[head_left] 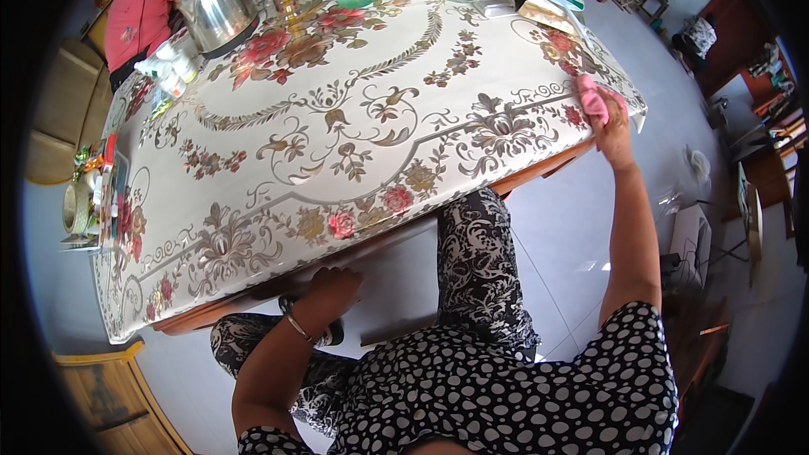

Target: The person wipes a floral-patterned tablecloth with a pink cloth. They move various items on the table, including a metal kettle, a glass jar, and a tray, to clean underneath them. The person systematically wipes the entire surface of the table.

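Now right hand (pixel 613 128) grips soft pink cloth (pixel 592 98) on glossy floral tablecloth (pixel 354 143); left hand's (pixel 334 288) grip unclear.

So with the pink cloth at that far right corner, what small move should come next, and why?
Probably draw the right hand and its crumpled pink cloth back along the near edge of the floral tablecloth. The cloth sits at the corner, the left hand braces under the table edge, and open surface lies to the left.
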A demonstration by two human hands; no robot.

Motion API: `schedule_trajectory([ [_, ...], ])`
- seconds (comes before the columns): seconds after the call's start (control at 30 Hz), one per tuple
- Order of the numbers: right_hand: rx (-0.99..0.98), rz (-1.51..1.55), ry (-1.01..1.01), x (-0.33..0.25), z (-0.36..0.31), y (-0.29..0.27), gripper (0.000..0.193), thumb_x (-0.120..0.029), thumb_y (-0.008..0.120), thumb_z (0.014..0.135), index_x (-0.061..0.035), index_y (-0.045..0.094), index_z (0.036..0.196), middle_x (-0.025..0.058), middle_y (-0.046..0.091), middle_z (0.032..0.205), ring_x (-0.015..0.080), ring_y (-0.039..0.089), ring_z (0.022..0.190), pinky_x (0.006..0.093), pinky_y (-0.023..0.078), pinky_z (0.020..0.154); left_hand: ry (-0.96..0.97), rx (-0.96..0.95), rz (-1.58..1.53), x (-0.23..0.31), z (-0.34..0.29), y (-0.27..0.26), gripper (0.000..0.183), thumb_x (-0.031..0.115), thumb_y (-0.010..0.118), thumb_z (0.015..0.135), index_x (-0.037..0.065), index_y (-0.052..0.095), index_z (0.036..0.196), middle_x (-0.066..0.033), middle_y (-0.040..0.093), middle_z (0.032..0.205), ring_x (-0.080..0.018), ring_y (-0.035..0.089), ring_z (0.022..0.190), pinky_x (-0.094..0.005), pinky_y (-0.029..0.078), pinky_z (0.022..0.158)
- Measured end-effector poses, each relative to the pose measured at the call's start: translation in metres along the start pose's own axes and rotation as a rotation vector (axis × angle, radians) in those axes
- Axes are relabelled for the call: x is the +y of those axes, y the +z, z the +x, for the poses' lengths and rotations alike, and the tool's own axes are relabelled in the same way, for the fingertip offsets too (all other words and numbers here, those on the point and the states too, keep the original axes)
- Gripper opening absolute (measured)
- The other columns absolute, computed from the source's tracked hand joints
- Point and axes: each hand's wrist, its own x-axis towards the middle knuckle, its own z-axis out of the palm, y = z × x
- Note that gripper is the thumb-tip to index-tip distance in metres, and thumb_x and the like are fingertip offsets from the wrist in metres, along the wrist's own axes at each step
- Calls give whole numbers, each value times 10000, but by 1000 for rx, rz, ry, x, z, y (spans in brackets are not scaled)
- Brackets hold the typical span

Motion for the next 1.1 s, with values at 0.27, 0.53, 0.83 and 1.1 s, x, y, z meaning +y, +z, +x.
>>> schedule_trajectory([
  [0.27, -197, -235, 517, 50, 37, 17, 467, -365, 469, 911, -117, 537, 1301, 108, 526, 1364, 333, 434, 1286, 415, 304, 1109, 35, 27, 41, -1, -3, -4, 319, 284, 736, 783, 66, 605, 975, -95, 666, 947, -276, 657, 898, -424, 507, 775],
  [0.53, 63, -72, 113, -31, -1, 8, 417, -156, 563, 857, -1, 571, 1245, 171, 575, 1286, 364, 494, 1213, 422, 373, 1057, 70, 41, 5, 11, -2, -10, 306, 265, 751, 758, 62, 611, 939, -100, 647, 913, -284, 648, 876, -424, 506, 771],
  [0.83, -111, 301, -123, -245, -29, -53, 557, 12, 569, 737, -63, 565, 1289, 95, 512, 1386, 336, 415, 1308, 445, 303, 1116, 92, 239, -36, 16, -16, -1, 192, 192, 687, 745, 75, 620, 882, -84, 638, 877, -263, 640, 859, -406, 490, 783],
  [1.1, -262, 523, -554, -410, -23, -50, 652, -37, 726, 652, -95, 580, 1285, 90, 504, 1395, 341, 446, 1270, 456, 331, 1086, 66, 287, -33, 19, -25, 3, 147, 163, 643, 770, 75, 643, 887, -86, 662, 878, -255, 655, 827, -398, 501, 781],
])
